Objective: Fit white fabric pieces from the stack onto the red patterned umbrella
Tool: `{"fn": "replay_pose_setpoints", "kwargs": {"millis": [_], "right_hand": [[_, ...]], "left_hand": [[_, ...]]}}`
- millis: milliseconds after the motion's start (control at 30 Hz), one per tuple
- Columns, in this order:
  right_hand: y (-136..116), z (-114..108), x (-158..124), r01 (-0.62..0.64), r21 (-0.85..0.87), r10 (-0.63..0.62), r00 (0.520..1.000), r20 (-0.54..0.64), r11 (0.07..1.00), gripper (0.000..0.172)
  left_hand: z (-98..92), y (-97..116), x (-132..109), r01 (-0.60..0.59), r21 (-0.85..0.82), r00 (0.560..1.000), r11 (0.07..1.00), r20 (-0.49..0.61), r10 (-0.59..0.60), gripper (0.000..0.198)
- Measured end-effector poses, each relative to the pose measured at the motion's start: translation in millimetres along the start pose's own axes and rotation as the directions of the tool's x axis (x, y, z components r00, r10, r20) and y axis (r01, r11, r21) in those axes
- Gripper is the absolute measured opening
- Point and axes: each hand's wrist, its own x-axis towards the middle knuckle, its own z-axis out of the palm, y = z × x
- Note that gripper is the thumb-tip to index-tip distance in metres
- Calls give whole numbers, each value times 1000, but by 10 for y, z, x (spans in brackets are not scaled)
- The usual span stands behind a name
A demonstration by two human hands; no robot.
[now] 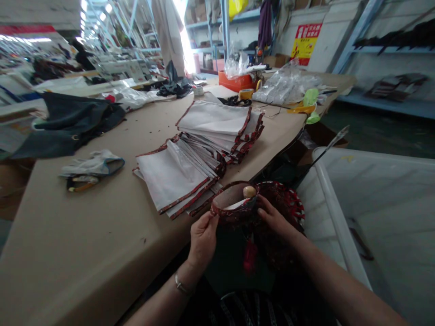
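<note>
A dark red patterned fabric piece (234, 218) is spread open between my hands at the table's front edge, its pale lining showing. Inside the opening sits a round, wood-coloured knob (249, 192); what it belongs to is hidden. My left hand (203, 237) pinches the left end of the rim between thumb and fingers. At the right end, my right hand (272, 216) grips the same piece, its fingertips partly hidden. Just beyond lie two stacks of white cloth pieces with dark red binding, a nearer stack (173, 172) and a farther stack (214, 120).
A pair of work gloves (93, 165) lies on the table (112, 249) at left, with dark cloth (78, 120) behind. Clear plastic bags (288, 86) and an orange box (238, 81) stand at the back. A large white bin (384, 181) stands close on my right.
</note>
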Motion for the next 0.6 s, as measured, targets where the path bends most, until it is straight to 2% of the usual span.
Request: {"fn": "replay_pose_setpoints", "kwargs": {"millis": [33, 100, 167, 200, 267, 333, 367, 433, 467, 533, 600], "right_hand": [[-138, 20, 17, 60, -6, -60, 993, 101, 998, 60], [-459, 112, 75, 103, 15, -102, 945, 310, 995, 60], [-825, 256, 121, 70, 45, -82, 923, 376, 996, 52], [-1022, 333, 125, 78, 68, -97, 935, 340, 995, 45], [-1419, 444, 83, 190, 131, -206, 970, 129, 973, 29], [-1745, 431, -9, 329, 135, -309, 940, -146, 935, 17], [-1844, 366, -61, 325, 99, -296, 927, -231, 940, 14], [-1848, 138, -157, 170, 7, -159, 937, -310, 986, 15], [-1745, -6, -195, 58, -36, -67, 943, -326, 998, 18], [-1364, -306, -248, -106, -129, 53, 933, -356, 986, 25], [-863, -576, -272, -177, -312, 63, 938, -342, 934, 35]], "left_hand": [[27, 144, 30, -54, 24, 997, 998, 60, 53, 18], [115, 500, 111, -144, 65, 977, 987, 170, 131, 17], [188, 888, 193, -228, 93, 949, 969, 244, 200, 17], [196, 1071, 230, -280, 100, 929, 955, 278, 244, 17], [124, 1370, 300, -393, 82, 889, 916, 289, 356, 20], [-79, 1541, 363, -488, 66, 855, 870, 236, 462, 27], [-223, 1571, 388, -517, 82, 846, 852, 200, 495, 29], [-558, 1527, 418, -531, 197, 848, 824, 134, 514, 26], [-727, 1461, 418, -512, 298, 857, 806, 117, 501, 23], [-1018, 1278, 391, -460, 515, 875, 723, 126, 467, 16], [-1204, 1079, 338, -459, 664, 869, 590, 197, 454, 11]]}}
